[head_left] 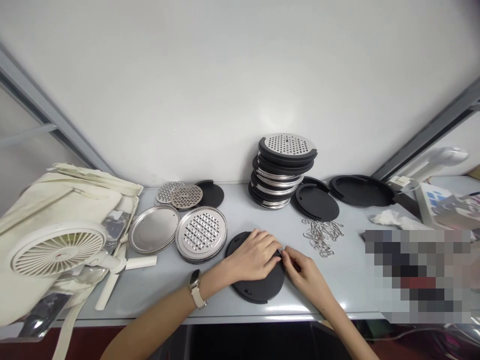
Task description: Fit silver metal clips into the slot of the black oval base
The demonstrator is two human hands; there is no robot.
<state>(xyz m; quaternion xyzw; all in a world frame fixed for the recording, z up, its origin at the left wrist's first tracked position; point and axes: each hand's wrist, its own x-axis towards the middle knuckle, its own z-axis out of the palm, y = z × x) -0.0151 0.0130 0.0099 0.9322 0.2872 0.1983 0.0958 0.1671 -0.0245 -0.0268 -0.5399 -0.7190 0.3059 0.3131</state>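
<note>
My left hand (254,254) lies across the flat, round black disc (260,289) near the grey table's (348,282) front edge, probably to steady it; whether its fingers grip, I can't tell. My right hand (303,271) pinches a small silvery piece (281,250), mostly hidden, at the disc's right rim. Bent silver wire clips (321,232) lie just beyond, toward the back edge, presumably for easy reach.
</note>
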